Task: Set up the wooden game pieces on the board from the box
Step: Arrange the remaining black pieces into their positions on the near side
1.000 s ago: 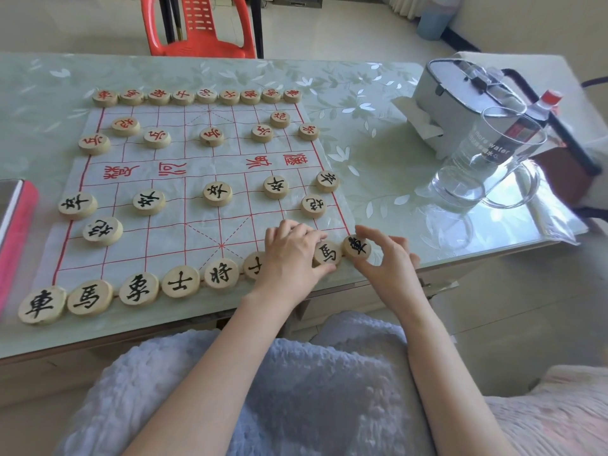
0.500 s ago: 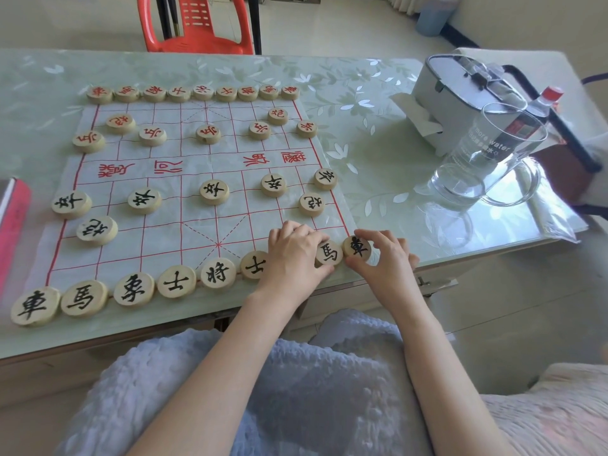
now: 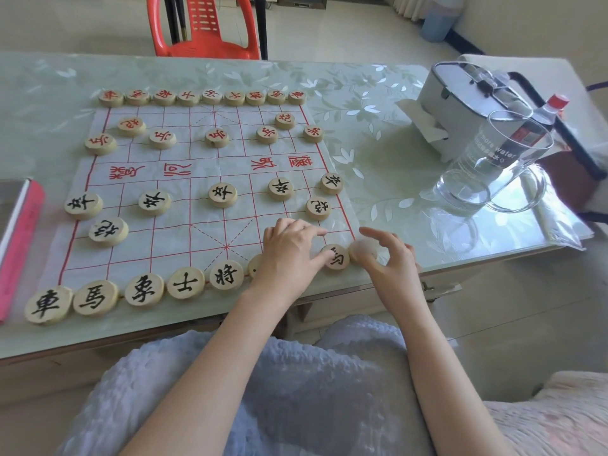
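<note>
The white cloth board with red grid lines lies on the table. Red-lettered wooden discs fill its far side and black-lettered discs its near side. My left hand rests palm down on the near row and hides one or two discs. Its thumb touches the left edge of the horse disc. My right hand hovers at the board's near right corner with fingers spread. It is just beside a blurred corner disc. The pink box sits at the left edge.
A glass pitcher, a red-capped bottle and a grey tissue box stand at the table's right. A red plastic chair stands beyond the far edge. The near table edge runs just below the black row.
My right hand has opened its fingers and lifted off the corner disc it pinched before. My left hand has stayed on the near row, its thumb now against the horse disc.
</note>
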A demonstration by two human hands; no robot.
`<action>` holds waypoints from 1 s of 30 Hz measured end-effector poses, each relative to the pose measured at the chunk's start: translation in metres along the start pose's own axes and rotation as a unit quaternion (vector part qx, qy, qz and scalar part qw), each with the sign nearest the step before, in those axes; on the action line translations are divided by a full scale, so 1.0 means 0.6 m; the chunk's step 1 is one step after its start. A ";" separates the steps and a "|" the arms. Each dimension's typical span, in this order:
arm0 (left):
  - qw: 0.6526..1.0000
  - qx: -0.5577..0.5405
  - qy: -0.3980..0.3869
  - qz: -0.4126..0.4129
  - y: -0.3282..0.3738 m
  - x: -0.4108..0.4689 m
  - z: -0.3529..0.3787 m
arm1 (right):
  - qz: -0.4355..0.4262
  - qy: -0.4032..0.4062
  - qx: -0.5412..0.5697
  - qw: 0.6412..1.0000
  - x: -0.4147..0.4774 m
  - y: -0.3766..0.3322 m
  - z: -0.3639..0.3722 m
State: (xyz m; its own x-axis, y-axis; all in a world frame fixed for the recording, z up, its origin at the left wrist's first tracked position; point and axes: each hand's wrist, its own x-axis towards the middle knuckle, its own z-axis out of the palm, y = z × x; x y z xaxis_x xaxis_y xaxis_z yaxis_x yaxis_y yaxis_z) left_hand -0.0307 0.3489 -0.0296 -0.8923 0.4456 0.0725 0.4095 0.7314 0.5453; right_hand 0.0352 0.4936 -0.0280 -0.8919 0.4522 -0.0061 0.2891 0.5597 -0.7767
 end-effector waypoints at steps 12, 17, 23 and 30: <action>0.999 -0.018 -0.013 -0.045 -0.071 0.023 -0.078 | 0.011 0.052 -0.186 0.981 0.122 -0.071 0.087; 0.998 -0.010 -0.036 -0.045 -0.086 0.021 -0.093 | 0.041 0.044 -0.255 0.965 0.141 -0.066 0.114; 0.998 -0.005 -0.041 -0.046 -0.098 0.024 -0.114 | 0.021 -0.024 -0.159 0.987 0.136 -0.064 0.118; 0.997 -0.007 -0.048 -0.053 -0.104 0.027 -0.123 | 0.042 0.009 -0.149 0.988 0.130 -0.073 0.122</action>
State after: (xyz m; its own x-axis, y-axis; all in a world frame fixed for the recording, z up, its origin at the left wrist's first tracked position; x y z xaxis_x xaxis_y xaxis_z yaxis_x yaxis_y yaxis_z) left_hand -0.0850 0.2722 -0.0007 -0.9081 0.4136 -0.0653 0.3106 0.7698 0.5576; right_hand -0.0727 0.4533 -0.0405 -0.8553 0.5158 -0.0494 0.4531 0.6982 -0.5543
